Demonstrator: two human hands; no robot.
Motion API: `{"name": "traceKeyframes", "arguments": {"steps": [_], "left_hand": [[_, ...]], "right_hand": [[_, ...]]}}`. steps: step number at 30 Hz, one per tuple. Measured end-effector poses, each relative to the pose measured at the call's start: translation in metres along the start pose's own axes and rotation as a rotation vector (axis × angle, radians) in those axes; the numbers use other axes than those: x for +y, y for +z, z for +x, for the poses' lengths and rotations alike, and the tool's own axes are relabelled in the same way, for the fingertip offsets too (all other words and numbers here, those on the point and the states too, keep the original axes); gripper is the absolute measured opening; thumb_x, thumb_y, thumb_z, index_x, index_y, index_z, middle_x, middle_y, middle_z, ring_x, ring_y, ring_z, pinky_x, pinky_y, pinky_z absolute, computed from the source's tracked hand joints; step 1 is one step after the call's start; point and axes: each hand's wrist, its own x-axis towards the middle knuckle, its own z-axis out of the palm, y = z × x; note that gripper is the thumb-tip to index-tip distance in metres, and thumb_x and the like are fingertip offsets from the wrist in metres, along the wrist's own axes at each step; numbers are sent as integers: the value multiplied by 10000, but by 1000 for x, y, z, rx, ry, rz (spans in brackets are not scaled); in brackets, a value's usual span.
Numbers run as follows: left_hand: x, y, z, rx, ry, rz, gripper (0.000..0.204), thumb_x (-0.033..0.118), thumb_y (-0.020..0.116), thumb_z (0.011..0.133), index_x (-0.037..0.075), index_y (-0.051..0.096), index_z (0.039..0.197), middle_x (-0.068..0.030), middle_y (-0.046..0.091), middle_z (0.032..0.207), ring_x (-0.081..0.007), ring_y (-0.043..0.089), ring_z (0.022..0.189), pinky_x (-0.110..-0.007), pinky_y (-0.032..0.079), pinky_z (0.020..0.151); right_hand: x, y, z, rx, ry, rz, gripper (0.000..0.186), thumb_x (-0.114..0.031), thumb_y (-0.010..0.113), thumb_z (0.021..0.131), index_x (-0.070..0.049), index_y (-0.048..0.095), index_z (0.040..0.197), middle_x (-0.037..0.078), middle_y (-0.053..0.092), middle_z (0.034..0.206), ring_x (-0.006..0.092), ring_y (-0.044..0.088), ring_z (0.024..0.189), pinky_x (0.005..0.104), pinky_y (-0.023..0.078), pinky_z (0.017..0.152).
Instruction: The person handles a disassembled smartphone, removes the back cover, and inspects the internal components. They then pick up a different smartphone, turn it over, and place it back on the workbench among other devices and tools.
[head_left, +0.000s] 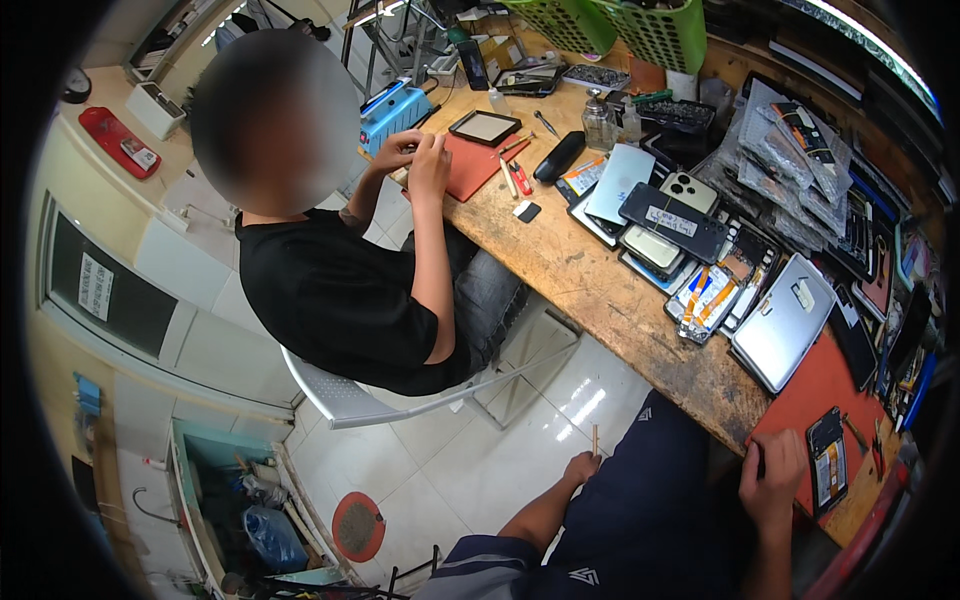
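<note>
My left hand point(580, 467) hangs beside my left thigh, closed around a thin tan stick-like tool point(596, 440) that points up; its kind is too small to tell. Resting at the bench's front edge, my right hand point(775, 475) has its fingers curled in over a red mat point(818, 385). Whether anything lies inside those fingers is hidden. Just right of it, an opened phone point(828, 462) with its battery and inner parts exposed lies on the mat. Tweezers-like small tools point(877, 450) lie past the phone.
A silver tablet-like panel point(786, 320) and a pile of phones point(675, 225) cover the bench ahead. Bubble-wrapped parts point(790, 150) are stacked behind. At left, a seated person point(340, 290) in black works over another red mat point(470, 165). A stool point(358, 525) stands on the tiled floor.
</note>
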Motion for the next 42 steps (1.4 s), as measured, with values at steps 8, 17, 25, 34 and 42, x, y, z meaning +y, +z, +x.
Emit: {"name": "traceKeyframes", "arguments": {"steps": [8, 17, 25, 34, 42], "left_hand": [[-48, 20, 15, 13, -20, 50, 599, 521, 459, 1051, 3, 733, 1173, -265, 741, 1192, -457, 681, 1169, -518, 518, 1033], [-41, 7, 5, 135, -53, -89, 611, 538, 389, 1099, 35, 734, 1155, -238, 757, 1144, -443, 691, 1149, -514, 521, 1028], [-51, 10, 16, 210, -57, -33, 566, 496, 421, 1096, -12, 668, 1139, -288, 737, 1126, -472, 692, 1112, -550, 534, 984], [-53, 1, 19, 124, -24, -1, 476, 390, 464, 1071, -38, 610, 1219, -336, 699, 1193, -491, 665, 1166, -568, 519, 999], [-36, 7, 25, 136, 49, 81, 462, 368, 524, 1037, -54, 659, 1164, -333, 717, 1107, -468, 689, 1107, -539, 542, 972]], "right_hand": [[-4, -2, 1, -21, 29, -3, 143, 35, 673, 847, 6, 600, 966, 185, 545, 833, 402, 559, 773, 490, 412, 677], [-6, -1, 3, -30, 42, -7, 113, 43, 649, 853, 9, 591, 944, 187, 553, 842, 405, 565, 781, 488, 414, 687], [-6, -2, 3, -55, 51, -50, 113, 38, 647, 851, 10, 589, 943, 197, 553, 844, 412, 564, 780, 492, 414, 685], [0, 3, 1, -16, 35, -81, 103, 33, 648, 846, 11, 587, 926, 198, 507, 812, 410, 544, 736, 487, 395, 647], [-4, 3, 4, -14, 18, -67, 124, 17, 664, 836, -3, 596, 938, 184, 519, 802, 399, 554, 732, 489, 403, 646]]}}
